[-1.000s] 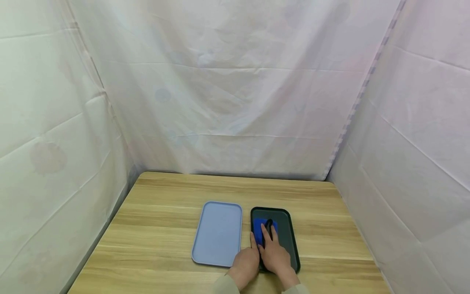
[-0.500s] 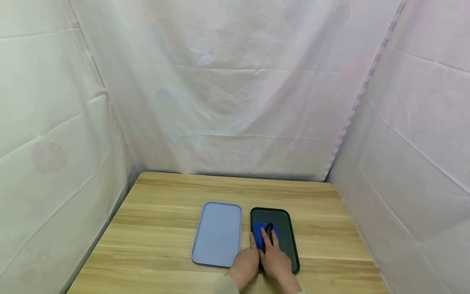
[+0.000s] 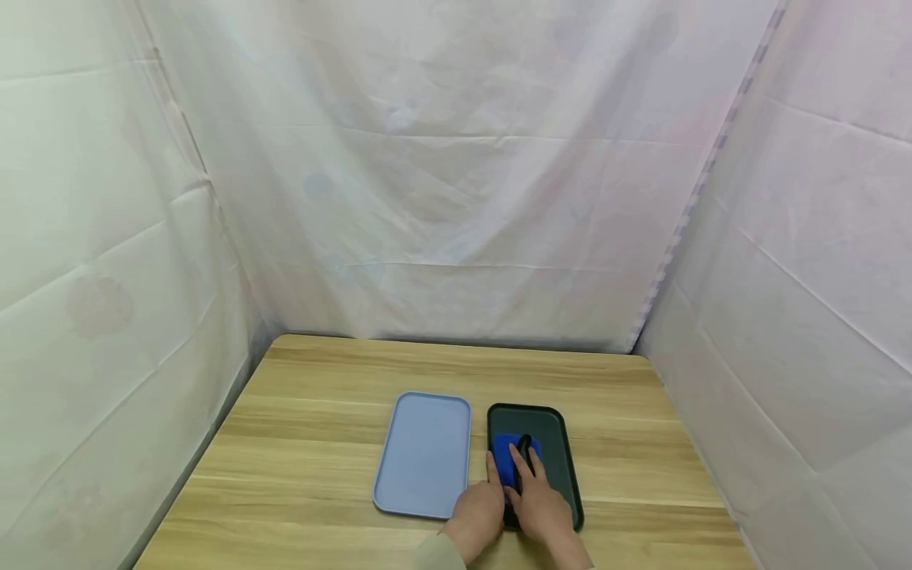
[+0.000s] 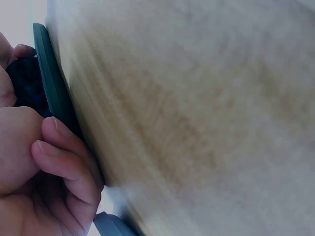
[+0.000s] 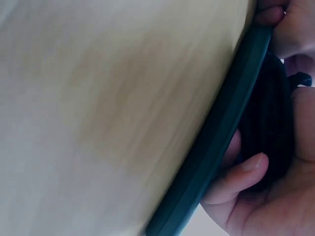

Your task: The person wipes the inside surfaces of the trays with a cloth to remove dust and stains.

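Observation:
On the dark green tray (image 3: 560,467) lies a flat blue piece (image 3: 503,455) with a long black piece (image 3: 525,440) on top, curved at its far end; what kind of thing this is I cannot tell. My right hand (image 3: 541,507) holds the black piece, index and middle fingers along its sides; in the right wrist view a curled finger (image 5: 241,177) lies by the dark bulk. At the tray's near left corner, my left hand (image 3: 479,507) grips the rim, index finger pointing forward along it. Its other fingers (image 4: 69,162) curl beside the rim in the left wrist view.
A light blue tray (image 3: 427,451) lies flat just left of the dark green one, its near right corner behind my left hand. Both rest on a wood-grain table (image 3: 306,443). White cloth walls (image 3: 456,198) stand behind the table and along both sides.
My right hand has slid slightly toward me, and the blue and black pieces have moved the same way on the tray. My left hand and both trays stay about where they were.

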The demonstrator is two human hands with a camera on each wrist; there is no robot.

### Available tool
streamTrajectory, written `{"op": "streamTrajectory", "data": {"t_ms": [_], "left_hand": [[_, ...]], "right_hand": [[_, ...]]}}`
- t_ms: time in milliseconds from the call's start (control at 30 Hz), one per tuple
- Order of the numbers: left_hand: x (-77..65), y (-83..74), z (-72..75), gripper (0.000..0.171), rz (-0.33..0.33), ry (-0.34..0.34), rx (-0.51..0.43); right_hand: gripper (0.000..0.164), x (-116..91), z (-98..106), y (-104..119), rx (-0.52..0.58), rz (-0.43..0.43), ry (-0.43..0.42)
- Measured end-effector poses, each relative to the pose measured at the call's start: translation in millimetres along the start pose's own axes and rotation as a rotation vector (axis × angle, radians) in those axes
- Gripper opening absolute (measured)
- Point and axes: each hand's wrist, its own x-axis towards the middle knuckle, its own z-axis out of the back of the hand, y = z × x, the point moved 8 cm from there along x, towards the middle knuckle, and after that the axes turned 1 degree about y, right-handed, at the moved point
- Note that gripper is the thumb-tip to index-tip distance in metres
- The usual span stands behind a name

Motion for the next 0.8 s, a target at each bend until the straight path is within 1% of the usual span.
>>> {"op": "streamTrajectory", "data": {"t_ms": [100,200,433,600,800], "left_hand": [[0.3,-0.4,0.4,0.084,0.004,-0.007,0.003],[0.5,0.3,-1.4,0.087,0.013,0.005,-0.008],[0.4,0.4,-3.6,0.088,0.025,0.017,-0.004],[1.1,0.6,-3.5,0.089,0.039,0.02,-0.009],[0.3,0.1,-1.1,0.088,0.028,-0.007,0.013]], "right_hand": [[0.069,1.3,2.4,-3.5,0.004,0.022,0.015],[0.07,1.2,3.9,-7.3,0.017,0.044,0.035],[0.07,0.3,5.9,-16.1,0.052,0.088,0.057],[0.071,-0.1,10.3,-23.7,0.04,0.084,0.037],[0.072,-0.3,14.8,-34.0,0.03,0.049,0.02]]}}
